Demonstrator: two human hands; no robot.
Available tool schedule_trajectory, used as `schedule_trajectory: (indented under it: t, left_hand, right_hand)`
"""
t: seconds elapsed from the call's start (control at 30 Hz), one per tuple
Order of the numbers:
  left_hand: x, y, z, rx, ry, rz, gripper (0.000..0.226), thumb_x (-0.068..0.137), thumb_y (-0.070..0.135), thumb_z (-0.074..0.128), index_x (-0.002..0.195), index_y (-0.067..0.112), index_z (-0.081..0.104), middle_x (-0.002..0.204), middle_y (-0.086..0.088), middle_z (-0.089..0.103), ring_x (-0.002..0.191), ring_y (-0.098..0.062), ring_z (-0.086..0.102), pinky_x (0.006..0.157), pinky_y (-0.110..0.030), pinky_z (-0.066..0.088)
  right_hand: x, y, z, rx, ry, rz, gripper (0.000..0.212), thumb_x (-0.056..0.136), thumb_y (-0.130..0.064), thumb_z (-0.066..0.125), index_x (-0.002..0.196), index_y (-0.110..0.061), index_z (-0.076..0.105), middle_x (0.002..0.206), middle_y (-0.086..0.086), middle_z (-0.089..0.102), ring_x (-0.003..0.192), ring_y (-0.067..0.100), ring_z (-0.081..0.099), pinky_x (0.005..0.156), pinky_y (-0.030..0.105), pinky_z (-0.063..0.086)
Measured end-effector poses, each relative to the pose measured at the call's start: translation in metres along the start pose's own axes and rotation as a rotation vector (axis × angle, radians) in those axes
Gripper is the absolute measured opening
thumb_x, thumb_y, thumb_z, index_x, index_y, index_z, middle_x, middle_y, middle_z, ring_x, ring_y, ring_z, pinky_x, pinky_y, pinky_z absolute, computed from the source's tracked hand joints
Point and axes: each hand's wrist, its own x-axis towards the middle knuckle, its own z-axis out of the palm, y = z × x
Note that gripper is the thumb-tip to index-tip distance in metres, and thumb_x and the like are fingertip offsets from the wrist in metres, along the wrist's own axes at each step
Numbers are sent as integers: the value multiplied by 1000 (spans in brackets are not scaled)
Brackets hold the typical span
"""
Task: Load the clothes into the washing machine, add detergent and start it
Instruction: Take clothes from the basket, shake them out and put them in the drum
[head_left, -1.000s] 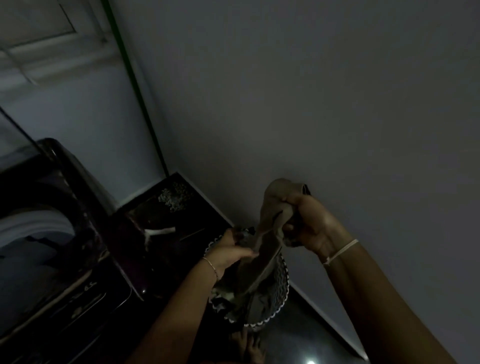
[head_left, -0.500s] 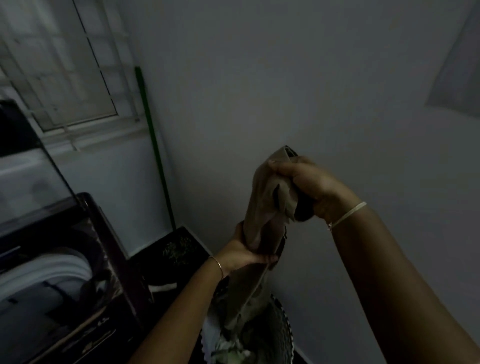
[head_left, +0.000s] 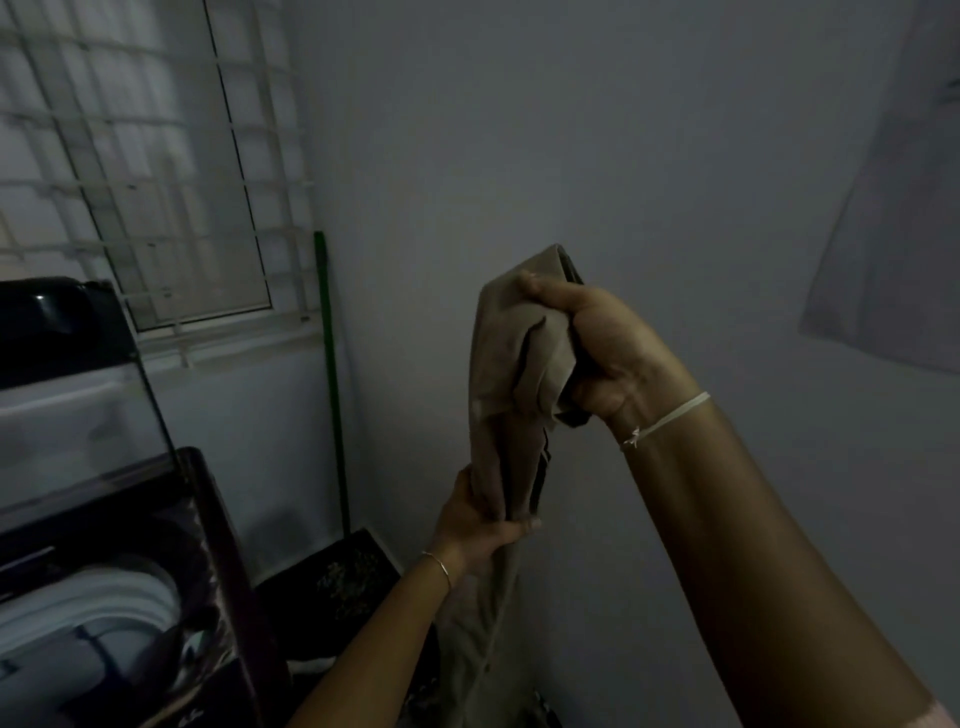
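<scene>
A pale wall fills most of the view from twelve to four o'clock. A barred window takes the ten o'clock corner. The top-loading washing machine sits at eight o'clock, its dark lid standing up at nine o'clock and the light rim of the drum showing below it.

The right forearm rises steeply from five o'clock toward the centre, wrist bent. The right hand, just right of centre, is clenched in a fist around the bunched top of the beige garment, with the thumb pressed across the upper fold. The garment hangs straight down from that fist toward six o'clock, in the air to the right of the machine, not in the drum; its lower end runs out of view at the bottom edge.

A pale hanging cloth crosses the two o'clock edge. The left forearm reaches up from seven o'clock. The left hand, directly below the right one, grips the garment midway down, fingers wrapped behind it and the thumb closed over the front.

A dark mat lies on the floor between the machine and the wall. A thin green pole stands in the corner beside the window. A white string circles the right wrist, and a slim bangle the left.
</scene>
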Motion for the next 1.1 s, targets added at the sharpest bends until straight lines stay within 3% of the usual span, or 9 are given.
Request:
schedule_trajectory:
  t: [0.13, 0.23, 0.33, 0.47, 0.6, 0.7, 0.83, 0.9, 1.1]
  left_hand:
    - [5, 1, -15, -377, 118, -146, 17, 82, 24, 69, 95, 13, 71, 101, -15, 72, 97, -32, 67, 91, -48, 53]
    - [7, 13, -34, -717, 170, -232, 24, 94, 15, 53, 103, -1, 68, 107, -26, 67, 95, -39, 65, 86, -48, 54]
    - [2, 30, -50, -915, 212, -205, 31, 101, 23, 40, 105, 4, 65, 91, -12, 68, 81, -28, 61, 68, -33, 54]
    - [-3, 56, -65, -1108, 146, -133, 37, 101, 35, 34, 91, 17, 65, 79, -4, 72, 82, -24, 61, 69, -33, 48]
    - [2, 72, -69, -1213, 125, -106, 39, 100, 39, 34, 93, 16, 65, 79, -5, 74, 85, -24, 62, 70, -34, 48]
    - [6, 82, -70, -1304, 126, -105, 38, 99, 39, 36, 96, 15, 66, 94, -8, 69, 89, -25, 61, 73, -35, 48]
    - [8, 102, -69, -1362, 103, -100, 39, 99, 39, 36, 96, 14, 66, 92, -8, 69, 87, -26, 61, 71, -37, 48]
    - [8, 112, -67, -1394, 101, -96, 39, 99, 38, 37, 94, 13, 66, 89, -9, 70, 86, -27, 61, 69, -38, 48]
    - [6, 134, -66, -1483, 94, -125, 37, 97, 38, 40, 91, 14, 67, 84, -10, 70, 82, -28, 62, 62, -39, 48]
  right_hand:
    - [-2, -11, -11, 47, -5, -41, 23, 92, -24, 58, 97, -3, 65, 79, 12, 70, 72, 23, 67, 77, 40, 57]
    - [-1, -4, -37, 113, -2, -9, 30, 92, -27, 57, 95, -1, 71, 86, 14, 73, 78, 26, 71, 76, 41, 59]
    - [5, 24, -68, 163, 97, 34, 37, 95, -22, 51, 75, -2, 74, 71, 11, 74, 60, 21, 71, 51, 31, 58]
    - [26, 91, -104, 10, 318, 93, 24, 94, -18, 54, 104, 0, 66, 89, 12, 73, 71, 23, 70, 61, 29, 58]
    - [41, 157, -111, -360, 391, 148, 56, 85, -17, 69, 132, 2, 45, 107, 14, 63, 89, 23, 63, 67, 29, 53]
    - [46, 181, -102, -698, 398, -25, 106, 71, -21, 79, 151, -19, 9, 148, 12, 25, 135, 30, 33, 108, 40, 37]
    - [52, 187, -87, -967, -80, -171, 127, 54, -47, 69, 148, -38, -16, 155, -16, -20, 144, 10, -16, 120, 41, 9]
    - [61, 194, -78, -910, -159, -176, 134, 53, -47, 76, 145, -44, -22, 157, -18, -16, 147, 11, -9, 120, 44, 17]
    - [78, 196, -45, -603, 238, -486, 127, 50, -39, 90, 150, -27, 13, 152, -8, 32, 137, 8, 37, 110, 41, 39]
